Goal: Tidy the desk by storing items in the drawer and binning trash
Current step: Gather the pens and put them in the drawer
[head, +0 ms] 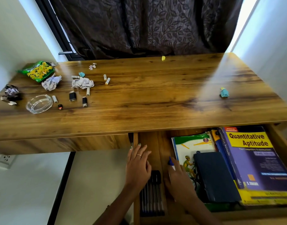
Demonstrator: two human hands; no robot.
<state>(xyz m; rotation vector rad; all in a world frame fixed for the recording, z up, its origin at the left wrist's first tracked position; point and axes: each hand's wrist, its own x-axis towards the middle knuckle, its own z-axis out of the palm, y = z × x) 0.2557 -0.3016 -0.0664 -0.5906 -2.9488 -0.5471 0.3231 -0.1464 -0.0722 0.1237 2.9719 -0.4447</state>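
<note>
Left fingers (pixel 142 150) flat, spread, right fingers (pixel 172 164) pinching blue-capped pen (pixel 170 162) (mostly hidden), drawer (pixel 155 143) open.

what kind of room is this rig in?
Probably a home study or bedroom: a wooden desk under a dark leaf-patterned curtain, its open drawer holding a blue-and-yellow Quantitative Aptitude exam book and a row of pens.

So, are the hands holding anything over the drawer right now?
The right hand grips a blue-capped pen by its barrel, cap end sticking out. The left hand holds nothing; it lies flat over the pens.
</note>
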